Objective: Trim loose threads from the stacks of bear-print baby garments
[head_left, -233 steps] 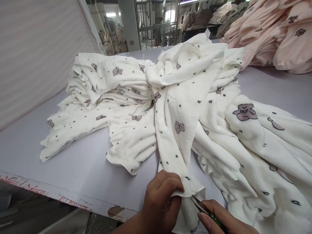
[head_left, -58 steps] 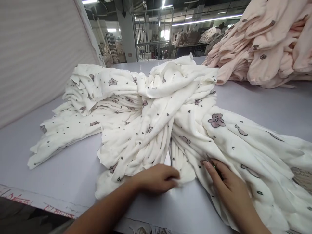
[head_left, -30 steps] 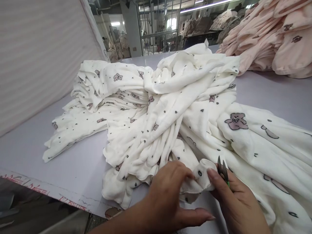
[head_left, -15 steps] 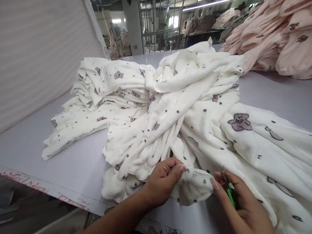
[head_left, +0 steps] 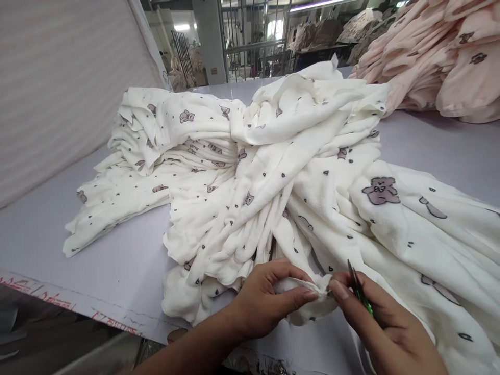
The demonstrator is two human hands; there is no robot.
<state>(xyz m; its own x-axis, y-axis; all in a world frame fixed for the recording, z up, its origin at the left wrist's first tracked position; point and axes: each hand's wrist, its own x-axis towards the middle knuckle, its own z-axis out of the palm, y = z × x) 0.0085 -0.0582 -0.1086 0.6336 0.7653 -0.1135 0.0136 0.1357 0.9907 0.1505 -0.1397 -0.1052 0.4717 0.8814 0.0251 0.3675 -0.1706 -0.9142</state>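
Pale table (head_left: 128, 255), white printed cloth (head_left: 265, 182) heaped. Near front edge, cloth end (head_left: 312, 314) lies sideways between hands: left hand (head_left: 271, 298) clamped on it; right hand (head_left: 385, 319) clasps snips (head_left: 356, 286), fingertips at end's right tip, blades toward far edge.

So there's this big heap of pink printed fabric (head_left: 425, 65) piled up at the far right of the pale tabletop (head_left: 449, 148). Somebody's red handwriting (head_left: 42, 298) runs along the table's near-left edge, with grayish stuff (head_left: 35, 338) below it, too dark to make out. A faintly striped pale sheet (head_left: 62, 88) slants up the whole left side. Out back you've got a gray pillar (head_left: 210, 41), a barred metal frame (head_left: 255, 49) right beside it, brownish piles (head_left: 314, 35) off to the right and a tube light (head_left: 316, 4) overhead.
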